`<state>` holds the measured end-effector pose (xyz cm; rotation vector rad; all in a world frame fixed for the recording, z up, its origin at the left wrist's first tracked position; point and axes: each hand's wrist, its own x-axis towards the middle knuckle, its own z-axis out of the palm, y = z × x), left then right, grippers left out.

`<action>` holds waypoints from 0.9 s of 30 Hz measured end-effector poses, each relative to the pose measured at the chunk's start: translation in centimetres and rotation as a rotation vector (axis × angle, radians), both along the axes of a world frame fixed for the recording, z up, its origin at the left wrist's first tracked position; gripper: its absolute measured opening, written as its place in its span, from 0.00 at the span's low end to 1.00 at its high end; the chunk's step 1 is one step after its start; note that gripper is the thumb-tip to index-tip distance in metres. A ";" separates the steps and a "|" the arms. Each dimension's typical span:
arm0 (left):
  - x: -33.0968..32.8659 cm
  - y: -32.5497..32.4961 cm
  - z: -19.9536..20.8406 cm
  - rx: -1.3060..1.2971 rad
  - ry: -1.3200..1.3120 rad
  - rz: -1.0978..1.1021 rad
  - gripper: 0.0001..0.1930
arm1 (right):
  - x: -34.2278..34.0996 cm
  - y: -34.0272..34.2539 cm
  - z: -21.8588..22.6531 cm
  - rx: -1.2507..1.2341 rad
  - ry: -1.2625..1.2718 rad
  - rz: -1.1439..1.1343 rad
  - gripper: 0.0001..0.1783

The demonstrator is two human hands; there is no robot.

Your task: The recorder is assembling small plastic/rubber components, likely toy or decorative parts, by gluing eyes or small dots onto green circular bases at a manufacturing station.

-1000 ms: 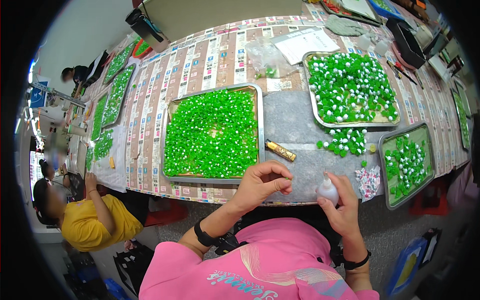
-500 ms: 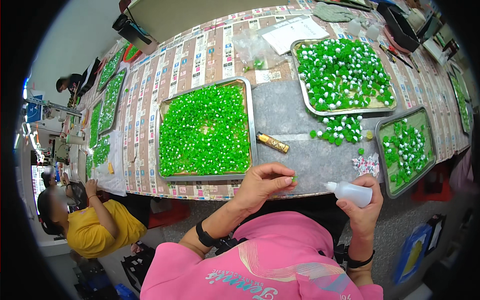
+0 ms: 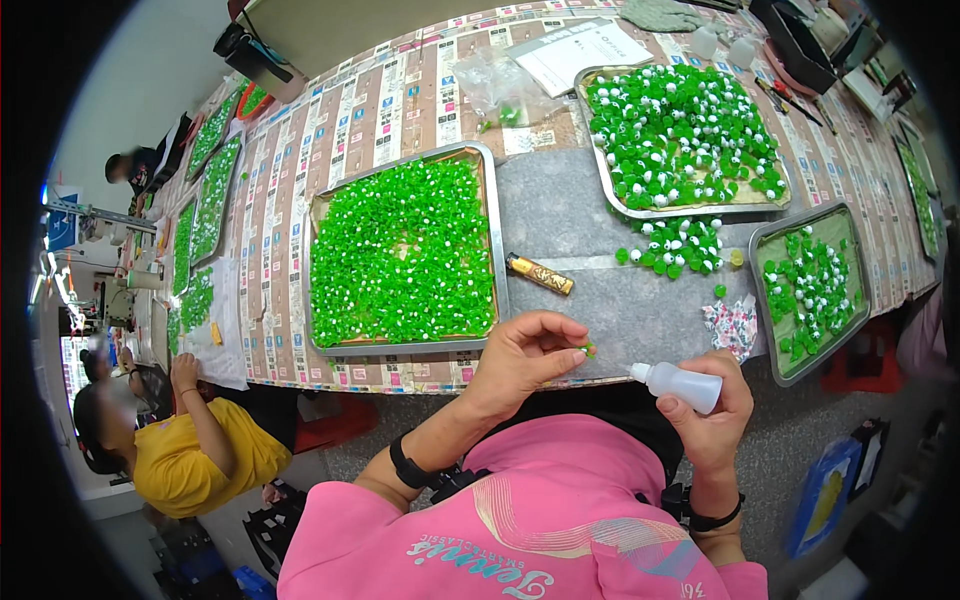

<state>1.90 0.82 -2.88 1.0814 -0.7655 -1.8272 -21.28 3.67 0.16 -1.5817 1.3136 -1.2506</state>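
My left hand [image 3: 533, 362] pinches a small green piece [image 3: 587, 350] between thumb and fingertips, above the near table edge. Most of that piece is hidden by the fingers. In my right hand [image 3: 718, 412] lies a translucent white squeeze bottle [image 3: 686, 387], tipped on its side, its nozzle pointing left toward the green piece but apart from it. Left of centre, a metal tray [image 3: 497, 220] is packed with small green pieces dotted white. Green and white ball-shaped pieces [image 3: 675, 247] sit loose on a grey mat [image 3: 545, 210], below a second tray [image 3: 600, 165] heaped with similar ones.
A gold and black tube [image 3: 541, 274] lies beside the packed tray. At the right are a smaller tray [image 3: 868, 290] and a flowered cloth scrap [image 3: 730, 327]. Farther back are a plastic bag [image 3: 495, 85], papers [image 3: 580, 60] and pliers [image 3: 775, 97]. A person in yellow [image 3: 205, 450] sits left.
My right hand has brought the bottle left, so its nozzle is closer to the small green piece. My left hand keeps its pinch, slightly higher. The view has shifted slightly.
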 end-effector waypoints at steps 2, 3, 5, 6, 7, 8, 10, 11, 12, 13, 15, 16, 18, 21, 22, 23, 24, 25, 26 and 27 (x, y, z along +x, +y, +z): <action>-0.1 0.0 0.2 -0.013 0.000 -0.005 0.11 | 0.1 0.0 0.0 -0.005 -0.010 -0.008 0.21; 0.0 0.0 0.2 -0.011 -0.009 -0.010 0.11 | 0.1 0.1 0.0 -0.005 -0.016 -0.012 0.21; 0.0 -0.1 0.3 -0.006 -0.028 -0.021 0.11 | 0.2 0.0 0.0 -0.007 -0.023 -0.011 0.21; 0.0 -0.1 0.2 -0.007 -0.018 -0.015 0.11 | 0.2 0.1 0.0 -0.007 -0.024 -0.012 0.21; 0.0 0.0 0.2 -0.008 -0.008 -0.009 0.11 | 0.2 0.1 0.0 -0.011 -0.016 -0.006 0.21; 0.0 0.0 0.2 -0.008 0.001 -0.003 0.11 | 0.1 0.1 -0.1 -0.015 -0.008 0.000 0.21; -0.1 0.0 0.1 -0.033 0.001 -0.005 0.11 | 0.2 0.1 -0.1 -0.021 -0.006 -0.001 0.21; -0.1 0.0 0.1 -0.046 0.001 -0.005 0.11 | 0.3 0.2 0.0 -0.020 -0.010 -0.009 0.21; 0.0 0.0 0.2 -0.048 0.001 -0.008 0.11 | 0.3 0.2 0.0 -0.019 -0.014 -0.015 0.21; 0.0 0.0 0.2 -0.050 0.000 -0.010 0.11 | 0.4 0.2 0.0 -0.012 -0.021 -0.021 0.21; 0.0 0.0 0.3 -0.052 0.000 -0.015 0.11 | 0.4 0.3 0.0 0.001 -0.035 -0.032 0.21; 0.0 -0.1 0.3 -0.052 0.000 -0.017 0.11 | 0.5 0.3 0.0 0.003 -0.034 -0.032 0.21; 0.1 0.0 0.3 -0.050 0.004 -0.016 0.11 | 0.5 0.3 -0.1 0.008 -0.032 -0.032 0.21; 0.1 0.0 0.4 -0.042 0.011 -0.009 0.11 | 0.4 0.2 0.0 0.007 -0.004 -0.015 0.21; 0.1 0.0 0.5 -0.038 0.012 -0.009 0.11 | 0.4 0.2 -0.1 0.007 -0.005 -0.016 0.21; 0.1 0.0 0.5 -0.033 0.012 -0.009 0.11 | 0.4 0.2 -0.1 0.007 -0.006 -0.018 0.21; 0.1 0.0 0.5 -0.033 0.014 -0.012 0.11 | 0.5 0.2 -0.2 0.008 -0.007 -0.019 0.21; 0.1 0.0 0.4 -0.033 0.015 -0.015 0.11 | 0.5 0.2 -0.2 0.008 0.002 -0.016 0.21; 0.2 0.0 0.3 -0.032 0.016 -0.018 0.11 | 0.5 0.2 -0.1 0.008 0.011 -0.013 0.21; 0.2 0.0 0.4 -0.031 0.015 -0.019 0.11 | 0.5 0.2 0.0 0.008 0.020 -0.010 0.21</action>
